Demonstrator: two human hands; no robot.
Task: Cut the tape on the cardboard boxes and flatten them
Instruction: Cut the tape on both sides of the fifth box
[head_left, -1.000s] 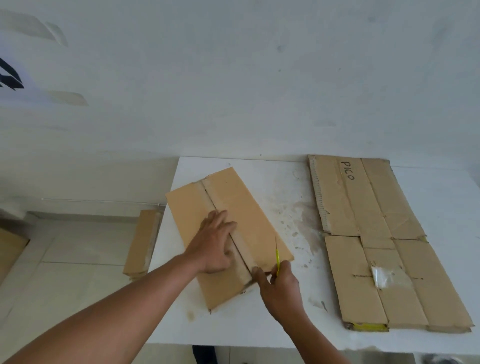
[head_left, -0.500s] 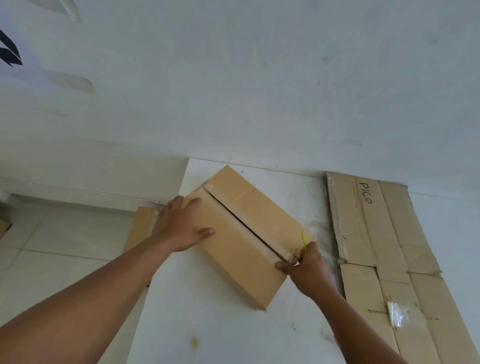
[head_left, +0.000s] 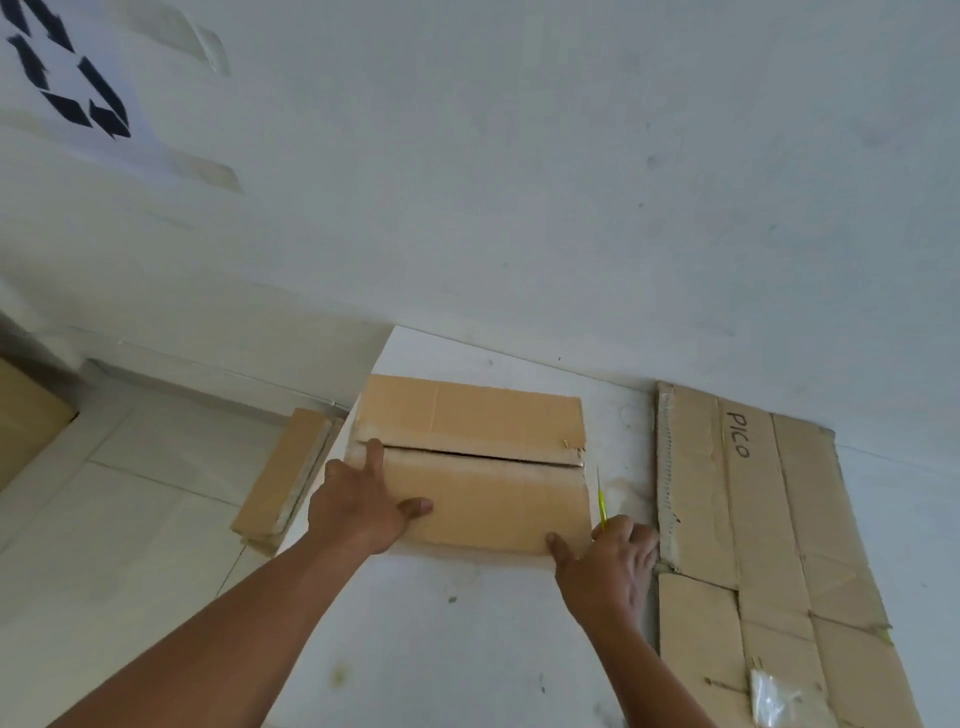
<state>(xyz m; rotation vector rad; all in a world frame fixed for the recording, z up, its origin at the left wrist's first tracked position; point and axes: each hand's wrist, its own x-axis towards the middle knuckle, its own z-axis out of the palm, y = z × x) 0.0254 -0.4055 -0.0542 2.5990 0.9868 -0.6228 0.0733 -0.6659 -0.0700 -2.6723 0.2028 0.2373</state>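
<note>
– Hands first: what do they hold?
– Right hand (head_left: 610, 569) grips a yellow cutter (head_left: 601, 501), blade up, its thumb touching the near right corner of the box (head_left: 498, 504). Left hand (head_left: 358, 506) presses spread fingers flat on the box's near flap. The box sits on the table (head_left: 457, 639).
– And the seam?
– Already gaping across the box top. Best now, by my reading: keep the blade turned away from the steadying hand, slit the end tape in one shallow pull, then press down. Flattened cardboard (head_left: 769, 519) lies right of the box.
– Changed in half a second?
– The box sat diagonally; now its seam runs squarely across. The left hand has shifted from the box's left end onto the flap.
</note>
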